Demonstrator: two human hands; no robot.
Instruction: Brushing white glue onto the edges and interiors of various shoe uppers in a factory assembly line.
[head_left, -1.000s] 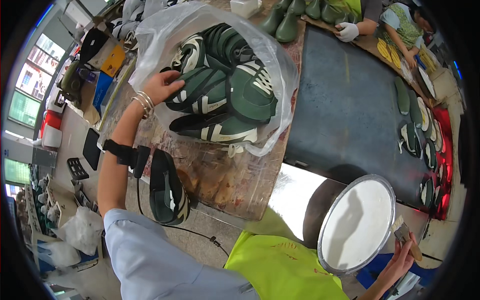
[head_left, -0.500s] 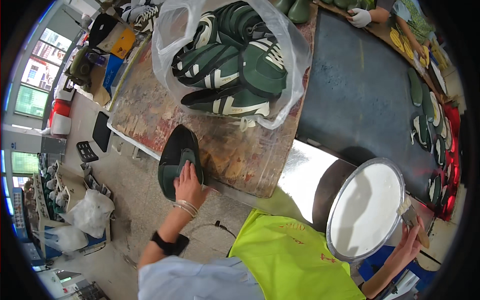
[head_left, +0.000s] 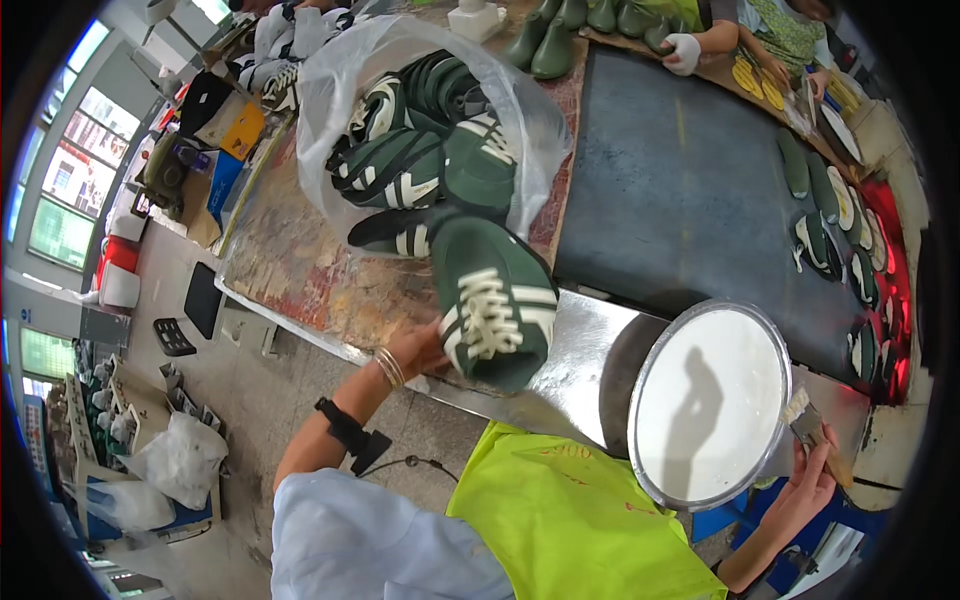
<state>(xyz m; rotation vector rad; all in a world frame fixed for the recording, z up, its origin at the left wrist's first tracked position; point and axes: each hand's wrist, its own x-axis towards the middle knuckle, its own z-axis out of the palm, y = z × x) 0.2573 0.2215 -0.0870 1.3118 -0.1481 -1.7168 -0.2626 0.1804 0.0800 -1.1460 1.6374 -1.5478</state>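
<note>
My left hand grips a green shoe upper with white stripes and white laces, raised over the table's near edge. Its laced side shows; the fingers are partly hidden behind it. More green-and-white shoe uppers lie in a clear plastic bag just behind. On the right, my right hand is closed round the wooden handle of a flat paint brush, bristles up. Left of the brush is a round metal-rimmed container of white liquid, with a hand-shaped shadow on it.
A worn, stained table bears the bag. Right of it runs a dark conveyor-like belt, with soles and shoe parts along its far right side. At the back are green boots and a co-worker's gloved hand.
My left hand has moved right with the shoe upper and turned it, so the laces now show. The brush stays in my right hand. The view has shifted slightly.
</note>
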